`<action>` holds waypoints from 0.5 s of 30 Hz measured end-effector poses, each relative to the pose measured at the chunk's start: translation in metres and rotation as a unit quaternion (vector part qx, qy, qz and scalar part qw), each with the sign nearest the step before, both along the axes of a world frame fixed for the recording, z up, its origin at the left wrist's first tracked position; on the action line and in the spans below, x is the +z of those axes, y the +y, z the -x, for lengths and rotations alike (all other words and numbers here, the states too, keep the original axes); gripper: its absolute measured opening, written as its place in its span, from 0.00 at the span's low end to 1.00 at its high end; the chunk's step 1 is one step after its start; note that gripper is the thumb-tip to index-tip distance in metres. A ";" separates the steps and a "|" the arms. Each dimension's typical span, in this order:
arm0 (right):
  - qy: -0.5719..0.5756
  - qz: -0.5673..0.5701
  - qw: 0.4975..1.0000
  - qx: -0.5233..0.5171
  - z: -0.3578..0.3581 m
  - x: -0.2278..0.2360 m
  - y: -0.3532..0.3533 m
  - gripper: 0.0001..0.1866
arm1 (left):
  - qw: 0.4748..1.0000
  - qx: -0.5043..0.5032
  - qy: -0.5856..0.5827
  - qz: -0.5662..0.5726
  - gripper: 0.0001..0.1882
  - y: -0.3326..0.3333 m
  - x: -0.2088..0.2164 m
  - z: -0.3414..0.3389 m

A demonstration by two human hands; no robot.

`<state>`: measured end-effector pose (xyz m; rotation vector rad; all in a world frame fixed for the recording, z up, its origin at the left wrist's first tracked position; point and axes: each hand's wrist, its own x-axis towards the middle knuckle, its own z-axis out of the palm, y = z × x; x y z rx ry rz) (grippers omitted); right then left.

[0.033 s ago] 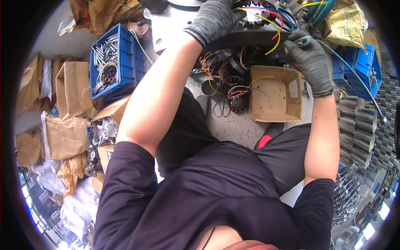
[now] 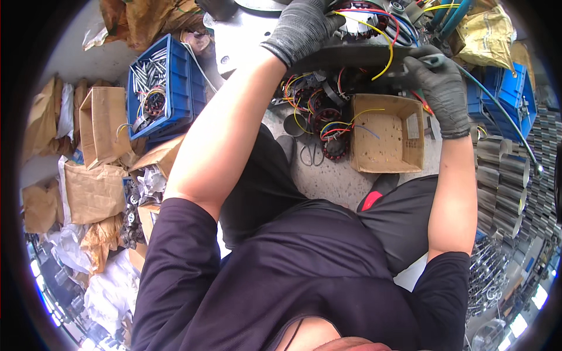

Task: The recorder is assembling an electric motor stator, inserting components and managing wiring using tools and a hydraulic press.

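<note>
My left hand (image 2: 304, 32), in a dark grey glove, is at the top edge beside a wire-wound stator (image 2: 366, 20) on the bench. Its fingers curl and the thumb points toward the stator; what they grip is hidden. Yellow wire (image 2: 391, 50) and red wire (image 2: 393, 17) arc out from the stator. My right hand (image 2: 439, 90), also gloved, is to the right of the wires with fingers curled round a small grey tool-like piece (image 2: 432, 59), mostly covered. A teal hose (image 2: 497, 99) runs from near this hand to the right. Below the palm shows a red and yellow piece (image 2: 426, 104).
Below the bench edge are a cardboard box (image 2: 386, 158), several stators (image 2: 333, 146) with wires, and scissors (image 2: 312, 154). A blue crate (image 2: 190, 82) of metal shafts stands left. Blue bins (image 2: 506, 96) and stacked metal cylinders (image 2: 497, 175) are right; a yellow sack (image 2: 486, 38) lies behind.
The red wire, which hung down beside the yellow one, now arcs up over it. My right hand has shifted slightly rightward, and more of the red and yellow piece below it shows.
</note>
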<state>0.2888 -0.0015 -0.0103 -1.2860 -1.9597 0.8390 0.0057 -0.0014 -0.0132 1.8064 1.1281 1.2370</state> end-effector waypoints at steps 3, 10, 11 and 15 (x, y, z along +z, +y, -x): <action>0.113 0.006 0.993 -0.023 -0.007 0.015 -0.005 0.10 | 0.992 0.052 -0.091 0.064 0.36 0.009 -0.010 0.005; 0.241 -0.012 0.969 -0.045 -0.001 0.016 -0.011 0.10 | 0.951 0.124 -0.245 0.141 0.30 -0.017 0.011 0.003; 0.263 -0.005 0.964 -0.038 0.004 0.010 -0.008 0.11 | 0.946 0.116 -0.269 0.137 0.30 -0.019 0.012 0.006; 0.227 -0.034 0.973 -0.021 0.026 -0.014 -0.006 0.11 | 0.937 0.137 -0.310 0.081 0.23 -0.031 0.020 0.013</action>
